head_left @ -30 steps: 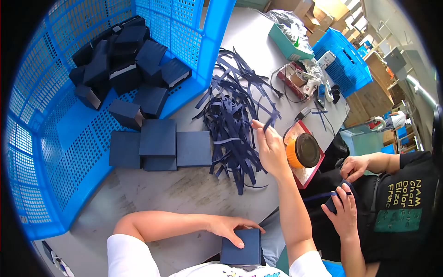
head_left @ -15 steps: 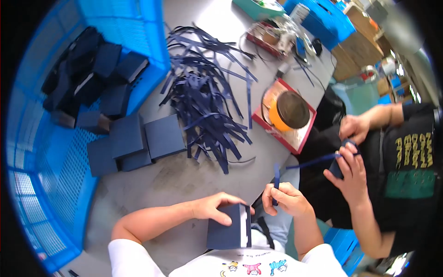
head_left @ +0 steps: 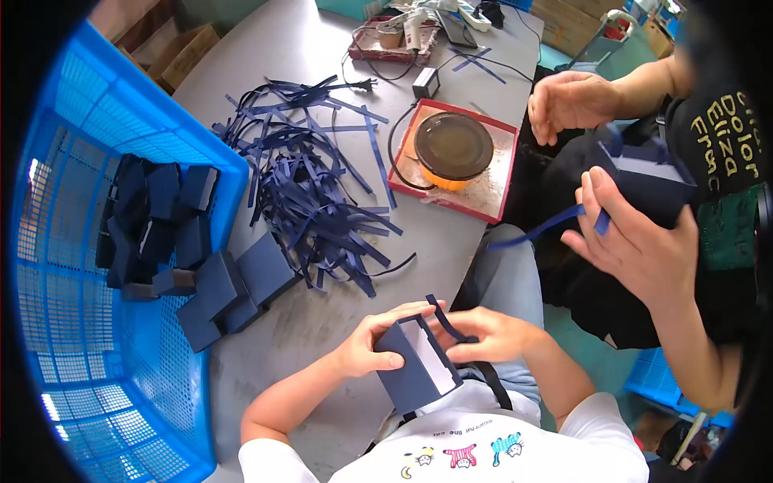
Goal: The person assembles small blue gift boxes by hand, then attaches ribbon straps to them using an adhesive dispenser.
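Note:
A dark blue box with a white inside is tilted just above my lap. My left hand is wrapped round its upper left side, thumb on the front face. At the box's right edge my right hand pinches a short dark blue ribbon, whose free end sticks up over the box. A heap of similar ribbons lies on the grey table beyond my hands. More closed blue boxes rest left of the heap, partly inside the blue basket.
The blue plastic basket stands tipped at the left with several boxes. A round pot sits in a red tray. At the right a co-worker's hands hold another box and ribbon. A cable and power strip lie at the back.
My right hand has brought the ribbon leftward to the box, which has turned so its open side shows. The co-worker's box is raised and one hand has come off it. The view has shifted.

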A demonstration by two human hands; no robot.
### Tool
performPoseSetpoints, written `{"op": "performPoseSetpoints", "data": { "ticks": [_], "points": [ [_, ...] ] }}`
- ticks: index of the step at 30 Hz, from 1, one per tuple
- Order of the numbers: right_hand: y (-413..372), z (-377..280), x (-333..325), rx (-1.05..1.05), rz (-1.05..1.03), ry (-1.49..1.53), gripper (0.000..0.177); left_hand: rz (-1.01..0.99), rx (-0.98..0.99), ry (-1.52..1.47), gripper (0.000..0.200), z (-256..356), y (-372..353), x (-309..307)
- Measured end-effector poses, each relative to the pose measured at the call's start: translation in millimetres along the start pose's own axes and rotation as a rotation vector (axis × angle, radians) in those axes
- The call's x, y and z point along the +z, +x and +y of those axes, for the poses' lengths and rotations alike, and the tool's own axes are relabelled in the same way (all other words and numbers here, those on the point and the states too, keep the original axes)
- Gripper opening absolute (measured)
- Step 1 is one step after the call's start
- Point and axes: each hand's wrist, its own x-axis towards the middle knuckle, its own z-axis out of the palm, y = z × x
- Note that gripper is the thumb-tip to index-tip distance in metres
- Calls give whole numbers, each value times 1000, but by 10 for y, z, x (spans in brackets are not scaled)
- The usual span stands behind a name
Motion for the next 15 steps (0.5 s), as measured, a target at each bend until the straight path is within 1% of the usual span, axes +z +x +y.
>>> {"op": "performPoseSetpoints", "data": {
  "ticks": [1,2,3,4,6,7,9,10,11,12,13,15],
  "points": [
    [25,32,0,-91,108,142,37,-7,-9,4,76,-1,30,4],
    [38,33,-9,-72,183,364,33,-1,24,118,75,0,59,-3],
    [81,89,-19,-149,260,400,29,4,56,231,74,4,86,-11],
    [92,102,-35,-159,270,408,29,-22,79,286,71,14,126,-19],
    [123,74,-65,-106,403,314,26,-32,93,313,70,-1,202,-8],
    [148,83,-86,-122,444,287,24,-30,121,334,70,-13,236,-7],
    [145,63,-142,-113,492,311,22,-49,123,332,69,-11,313,-33],
    [141,42,-180,-90,522,327,20,-17,136,332,69,13,368,-37],
    [133,-10,-223,-61,598,324,18,19,152,328,69,21,427,-45],
    [128,-67,-273,-29,671,319,16,-21,199,299,67,-20,507,-93],
    [137,-106,-346,-84,740,278,14,-41,138,259,67,-30,528,-121],
    [103,-235,-525,-101,827,275,12,-69,42,207,67,-75,555,-141]
  ]
}}
